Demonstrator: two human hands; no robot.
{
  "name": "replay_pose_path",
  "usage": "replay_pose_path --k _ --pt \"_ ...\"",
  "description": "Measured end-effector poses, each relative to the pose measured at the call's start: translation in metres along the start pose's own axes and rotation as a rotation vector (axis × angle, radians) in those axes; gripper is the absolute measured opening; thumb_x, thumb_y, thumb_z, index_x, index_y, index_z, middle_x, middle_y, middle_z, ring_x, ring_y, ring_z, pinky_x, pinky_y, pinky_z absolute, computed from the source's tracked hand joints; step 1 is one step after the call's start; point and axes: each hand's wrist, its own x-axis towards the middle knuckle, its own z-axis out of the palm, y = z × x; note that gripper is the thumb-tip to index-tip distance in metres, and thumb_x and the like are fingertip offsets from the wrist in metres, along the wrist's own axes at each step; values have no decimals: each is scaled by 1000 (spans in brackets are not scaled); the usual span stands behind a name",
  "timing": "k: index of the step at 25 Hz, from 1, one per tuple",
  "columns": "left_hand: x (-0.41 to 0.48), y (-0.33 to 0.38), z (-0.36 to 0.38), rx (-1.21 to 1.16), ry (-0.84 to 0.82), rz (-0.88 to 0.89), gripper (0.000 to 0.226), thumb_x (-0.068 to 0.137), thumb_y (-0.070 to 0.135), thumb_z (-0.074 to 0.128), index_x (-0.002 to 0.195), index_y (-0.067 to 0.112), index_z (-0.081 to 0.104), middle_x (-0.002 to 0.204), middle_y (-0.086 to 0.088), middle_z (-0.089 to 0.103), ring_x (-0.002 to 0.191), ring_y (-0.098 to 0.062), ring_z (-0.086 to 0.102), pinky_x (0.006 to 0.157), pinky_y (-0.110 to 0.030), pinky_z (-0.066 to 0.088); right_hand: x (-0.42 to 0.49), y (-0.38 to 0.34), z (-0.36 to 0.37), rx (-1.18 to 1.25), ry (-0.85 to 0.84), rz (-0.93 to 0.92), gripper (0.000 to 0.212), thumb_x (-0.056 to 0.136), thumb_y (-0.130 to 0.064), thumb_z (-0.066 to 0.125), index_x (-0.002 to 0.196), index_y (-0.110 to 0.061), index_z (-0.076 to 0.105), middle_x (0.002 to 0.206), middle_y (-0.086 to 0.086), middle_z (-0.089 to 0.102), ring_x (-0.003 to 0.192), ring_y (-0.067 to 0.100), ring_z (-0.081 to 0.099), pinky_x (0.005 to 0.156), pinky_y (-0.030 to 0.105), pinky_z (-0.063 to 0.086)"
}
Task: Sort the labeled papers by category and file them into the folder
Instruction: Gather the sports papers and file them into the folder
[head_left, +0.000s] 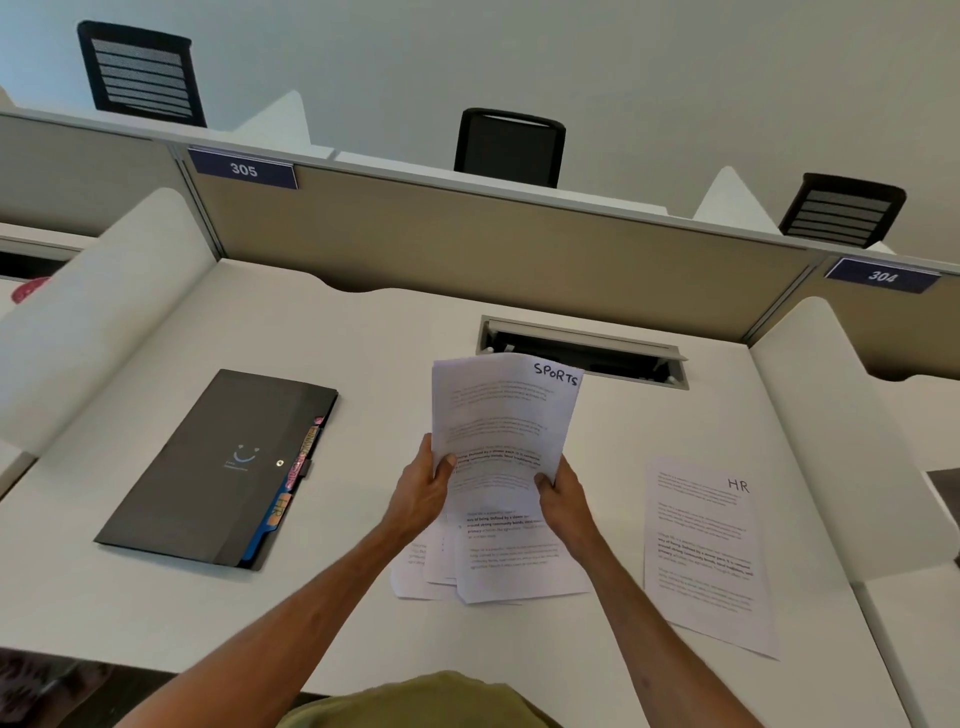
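I hold a stack of printed papers (501, 415) upright above the desk; the front sheet has "SPORTS" handwritten at its top right. My left hand (422, 491) grips the stack's left edge, and my right hand (563, 499) grips its right edge. Under my hands, several more sheets (498, 561) lie fanned on the desk. One sheet marked "HR" (704, 551) lies flat to the right. At the left lies a closed dark grey folder (208, 467), with coloured tabs sticking out of its right edge.
The white desk (363, 364) has a cable slot (582, 351) just behind the held papers. White side dividers (98, 312) and a tan back partition (467, 244) enclose it. Black chairs (509, 148) stand beyond the partition.
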Motion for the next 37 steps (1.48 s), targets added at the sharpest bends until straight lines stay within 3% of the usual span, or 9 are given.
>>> replay_pose_path --k 6,9,11,19,22,25,30,34,37 --pt "7 -11 -17 -22 31 -29 38 113 29 47 151 30 46 131 9 70 110 -17 74 89 -43 65 -2 -30 -14 113 -121 63 40 100 -7 52 133 -26 64 130 0 73 112 20 73 96 42 61" --pt "7 -23 -30 -75 22 -64 35 113 23 49 146 27 57 130 8 74 111 -17 75 94 -46 64 -9 -53 -13 142 -204 118 25 109 -29 49 124 -27 69 120 -5 78 103 15 76 81 31 61" --pt "5 -30 -40 -109 36 -94 37 110 18 51 145 26 60 129 7 75 110 -16 76 95 -44 64 -7 -61 -10 111 -235 149 30 110 -42 47 121 -26 70 115 -6 79 103 17 76 82 34 61" --pt "-7 -49 -90 -153 132 -238 25 101 8 54 116 18 72 109 0 81 93 -26 78 82 -45 64 6 -69 31 2 -342 193 19 105 -21 62 116 -12 74 106 3 81 97 23 78 83 41 65" --pt "-12 -57 -111 -161 119 -263 24 102 10 56 118 18 71 110 3 81 94 -23 78 82 -43 64 5 -73 48 -9 -378 164 19 104 -19 65 117 -12 76 104 4 82 91 21 79 70 32 63" --pt "-13 -68 -135 -143 159 -288 19 105 21 60 122 18 67 115 2 77 106 -22 74 87 -39 56 7 -72 63 68 -356 151 20 103 -19 66 119 -11 75 105 7 81 93 27 79 72 36 63" --pt "-12 -91 -187 204 394 -219 27 103 15 59 129 16 66 125 -2 72 116 -24 66 97 -40 52 8 -56 86 182 -200 229 20 102 -15 66 116 -3 75 102 12 81 90 31 79 75 43 65" --pt "-13 -119 -217 676 296 -215 38 98 17 62 136 13 61 142 -13 59 142 -36 43 110 -53 44 -5 -43 102 229 -157 300 21 101 -15 68 116 -3 75 101 12 81 91 32 79 72 42 64" --pt "-15 -131 -224 822 184 -234 48 95 28 67 139 15 54 148 -13 52 147 -37 37 111 -60 43 -18 -35 113 246 -145 321 20 101 -16 68 116 -4 75 102 12 81 92 32 79 69 40 63"
